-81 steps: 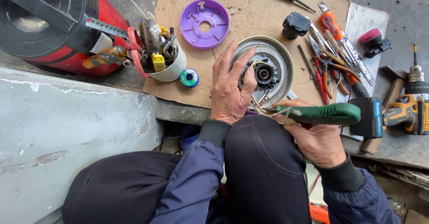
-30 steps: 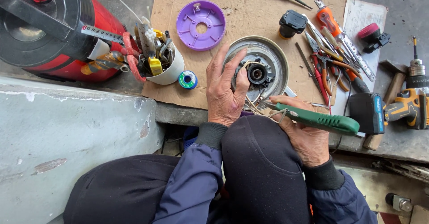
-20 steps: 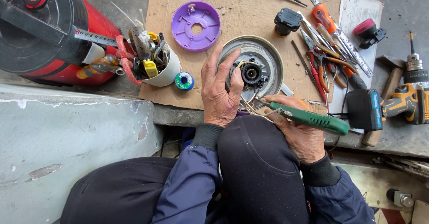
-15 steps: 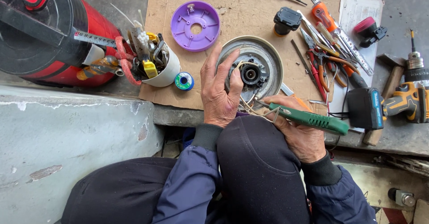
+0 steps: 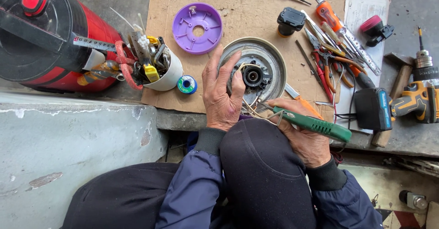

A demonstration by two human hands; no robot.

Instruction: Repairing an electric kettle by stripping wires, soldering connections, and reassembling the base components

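A round metal appliance base [image 5: 270, 57] with a black centre part and loose wires lies on a sheet of cardboard [image 5: 247, 5]. My left hand [image 5: 222, 92] rests on its left side, fingers spread over the rim and the wires. My right hand [image 5: 302, 140] grips a green-handled soldering tool [image 5: 315, 126], whose tip points left at the wires by the base's near edge. My dark cap hides the space just under the hands.
A purple plastic disc [image 5: 197, 28], a white cup [image 5: 171, 73] stuffed with tools, a small solder spool [image 5: 186, 84] and a red and black canister [image 5: 45, 32] sit to the left. Pliers and screwdrivers [image 5: 329, 50], a black part [image 5: 290, 21] and a cordless drill [image 5: 411, 105] lie to the right.
The green tool has tilted, its tip lowered toward the wires at the base's near edge. My left hand has stayed on the base. The view has shifted slightly.
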